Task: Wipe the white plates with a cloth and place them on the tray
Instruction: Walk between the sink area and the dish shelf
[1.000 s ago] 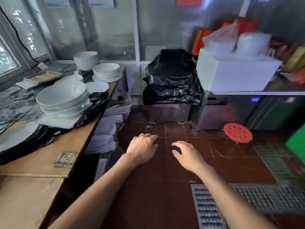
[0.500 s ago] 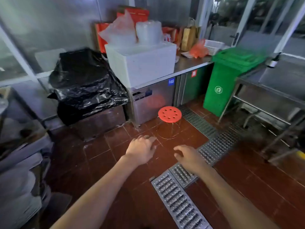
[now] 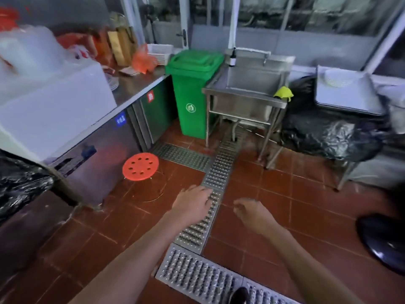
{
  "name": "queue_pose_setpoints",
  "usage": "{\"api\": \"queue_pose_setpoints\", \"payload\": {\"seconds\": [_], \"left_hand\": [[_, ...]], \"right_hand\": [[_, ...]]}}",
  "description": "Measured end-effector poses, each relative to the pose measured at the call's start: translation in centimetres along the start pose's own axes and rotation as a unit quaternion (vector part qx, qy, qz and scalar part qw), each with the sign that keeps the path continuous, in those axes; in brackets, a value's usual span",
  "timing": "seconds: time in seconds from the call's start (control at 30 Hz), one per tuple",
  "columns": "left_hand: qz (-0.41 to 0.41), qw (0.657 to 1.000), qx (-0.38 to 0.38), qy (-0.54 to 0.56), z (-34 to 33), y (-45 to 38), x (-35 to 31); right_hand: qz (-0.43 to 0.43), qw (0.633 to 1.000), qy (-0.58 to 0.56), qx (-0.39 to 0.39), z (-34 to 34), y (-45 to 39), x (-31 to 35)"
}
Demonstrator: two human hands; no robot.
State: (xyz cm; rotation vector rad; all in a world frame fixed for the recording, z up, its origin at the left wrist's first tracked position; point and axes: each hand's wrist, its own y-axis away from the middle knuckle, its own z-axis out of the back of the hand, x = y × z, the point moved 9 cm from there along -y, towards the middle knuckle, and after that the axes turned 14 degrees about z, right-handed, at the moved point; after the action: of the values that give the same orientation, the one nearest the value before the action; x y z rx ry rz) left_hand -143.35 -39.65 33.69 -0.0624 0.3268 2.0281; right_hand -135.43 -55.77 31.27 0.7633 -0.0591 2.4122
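**Red tile floor, both hands empty**

Red-brown floor tiles [image 3: 285, 194] carry a metal drain grate [image 3: 217, 172] past a green bin [image 3: 192, 93] and steel sink [image 3: 247, 88]. White plates [image 3: 337, 79] sit stacked on a grey tray [image 3: 350, 97] at far right, blurred. Left hand [image 3: 192, 202] and right hand [image 3: 254, 213] hang loose-fingered, holding nothing.

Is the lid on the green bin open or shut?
Shut. The lid lies flat on top of the green wheelie bin, with no gap showing along its front edge.
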Motion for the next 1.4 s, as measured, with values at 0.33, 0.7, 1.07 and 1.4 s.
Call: {"api": "queue_pose_setpoints", "payload": {"seconds": [0.33,0.7,1.07,1.4], "left_hand": [[-0.097,0.995,-0.008,-0.012,0.7,-16.5,-16.1],[-0.159,0.987,0.018,-0.027,0.8,-30.1,-28.0],[-0.235,0.97,0.034,-0.04,2.2,-49.8,-36.9],[-0.282,0.956,0.045,-0.062,2.2,-63.3,-46.3]], "right_hand": [[-0.082,0.995,-0.021,-0.051,11.2,-2.5,-16.9],[-0.134,0.987,0.047,-0.078,20.4,-8.1,-29.2],[-0.183,0.97,0.122,-0.104,30.5,-19.2,-39.1],[-0.239,0.957,0.084,-0.137,37.2,-25.8,-51.3]]}}
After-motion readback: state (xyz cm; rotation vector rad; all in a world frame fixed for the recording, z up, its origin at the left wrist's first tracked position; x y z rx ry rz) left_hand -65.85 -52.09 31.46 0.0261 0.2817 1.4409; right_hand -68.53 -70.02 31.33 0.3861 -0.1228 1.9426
